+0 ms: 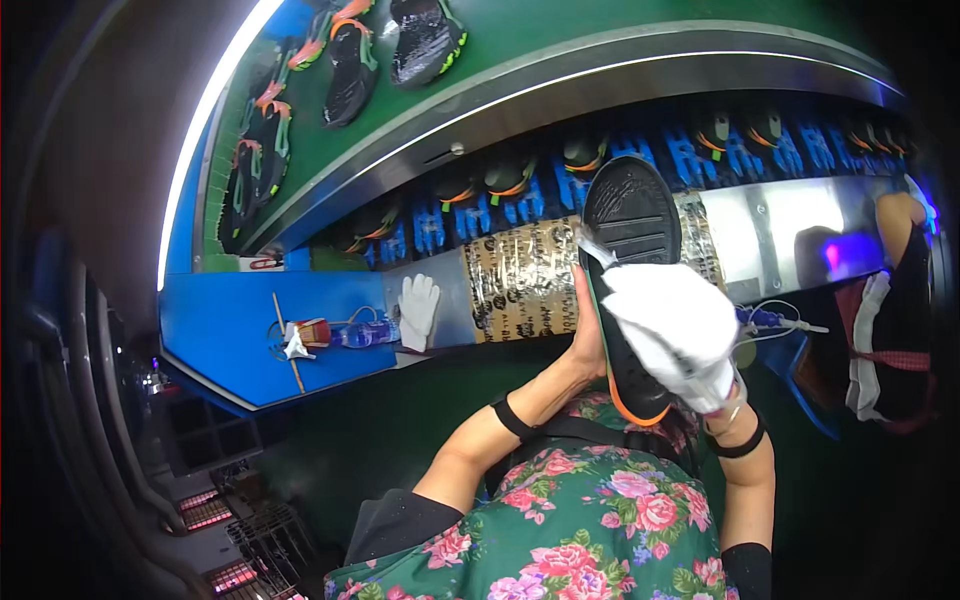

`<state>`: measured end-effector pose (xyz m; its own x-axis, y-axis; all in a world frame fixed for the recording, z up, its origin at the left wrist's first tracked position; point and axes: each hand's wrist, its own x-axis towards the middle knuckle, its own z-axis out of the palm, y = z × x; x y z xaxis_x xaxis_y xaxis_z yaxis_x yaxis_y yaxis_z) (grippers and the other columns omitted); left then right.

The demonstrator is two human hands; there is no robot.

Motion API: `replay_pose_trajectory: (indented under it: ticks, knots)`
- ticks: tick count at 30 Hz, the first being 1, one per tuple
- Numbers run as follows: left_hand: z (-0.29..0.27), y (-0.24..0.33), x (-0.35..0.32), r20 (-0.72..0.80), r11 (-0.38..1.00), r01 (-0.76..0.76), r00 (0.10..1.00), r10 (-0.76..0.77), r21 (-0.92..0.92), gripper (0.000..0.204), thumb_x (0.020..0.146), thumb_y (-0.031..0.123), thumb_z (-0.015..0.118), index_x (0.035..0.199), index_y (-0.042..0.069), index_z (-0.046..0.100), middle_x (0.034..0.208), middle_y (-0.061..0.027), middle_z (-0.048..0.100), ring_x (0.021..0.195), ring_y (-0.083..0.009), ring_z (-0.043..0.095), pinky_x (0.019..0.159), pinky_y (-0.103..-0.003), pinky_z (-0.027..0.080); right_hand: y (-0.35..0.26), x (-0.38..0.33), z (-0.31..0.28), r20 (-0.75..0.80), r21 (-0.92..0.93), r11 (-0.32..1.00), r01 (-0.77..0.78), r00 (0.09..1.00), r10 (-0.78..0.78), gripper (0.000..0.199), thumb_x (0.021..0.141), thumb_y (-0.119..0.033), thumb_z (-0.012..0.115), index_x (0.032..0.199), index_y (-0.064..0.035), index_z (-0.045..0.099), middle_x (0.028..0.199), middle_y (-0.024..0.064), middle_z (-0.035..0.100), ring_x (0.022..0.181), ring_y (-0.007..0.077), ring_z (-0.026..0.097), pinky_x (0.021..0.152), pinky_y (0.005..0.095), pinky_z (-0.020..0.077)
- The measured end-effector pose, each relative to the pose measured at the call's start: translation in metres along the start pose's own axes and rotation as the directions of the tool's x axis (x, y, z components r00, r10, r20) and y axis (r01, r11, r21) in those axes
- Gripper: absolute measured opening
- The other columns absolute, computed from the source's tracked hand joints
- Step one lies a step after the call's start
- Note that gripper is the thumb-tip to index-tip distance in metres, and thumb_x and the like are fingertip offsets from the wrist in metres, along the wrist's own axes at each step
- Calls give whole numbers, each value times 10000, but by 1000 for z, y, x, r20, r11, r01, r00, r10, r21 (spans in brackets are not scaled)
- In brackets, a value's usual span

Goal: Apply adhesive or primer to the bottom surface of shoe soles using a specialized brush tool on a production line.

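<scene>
Upright in front of me stands a shoe point(632, 215), its long black underside turned toward me. Its upper end looks wet and glossy, ridges cross its middle, and an orange edge shows at its lower end. My left hand point(588, 330), bare, is closed on the shoe's left side, with the thumb along its edge. My right hand point(675, 325) wears a white glove and is closed over the shoe's lower half. From its fingers a small brush-like tool point(597, 250) with a pale tip reaches the shoe's left edge. The tool's handle is hidden in the glove.
A metal ledge point(430, 275), partly covered in printed brown tape, runs behind the shoe. Blue racks point(470, 222) hold several shoes beyond it. More black shoes point(352, 75) lie on a green belt point(520, 35). A white glove point(418, 310) and bottle point(365, 334) lie left; another person's arm point(897, 225) is right.
</scene>
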<state>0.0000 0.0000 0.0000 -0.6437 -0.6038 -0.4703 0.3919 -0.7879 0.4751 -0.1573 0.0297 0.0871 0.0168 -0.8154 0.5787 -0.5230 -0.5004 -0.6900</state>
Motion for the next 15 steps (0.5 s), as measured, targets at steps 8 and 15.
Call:
replay_pose_trajectory:
  ticks: [8,15]
  knots:
    - [-29,10,-5,104,996,-70,993,64,51,1076,902,934,213,1605,138,384,1559,-128,514,1401,-313,538,1182,-510,423,-9,5,26,-5,-152,986,65,998,-67,297,770,56,785,1046,-54,789,1101,137,779,1062,332,747,908,397,580]
    - [-43,10,6,415,775,77,875,248,-627,1088,897,940,187,1591,130,402,1524,-107,543,1371,-288,557,1156,-474,458,3,-5,20,-143,93,995,-37,988,50,300,835,4,738,1128,-43,784,1130,156,772,1006,319,743,908,405,574]
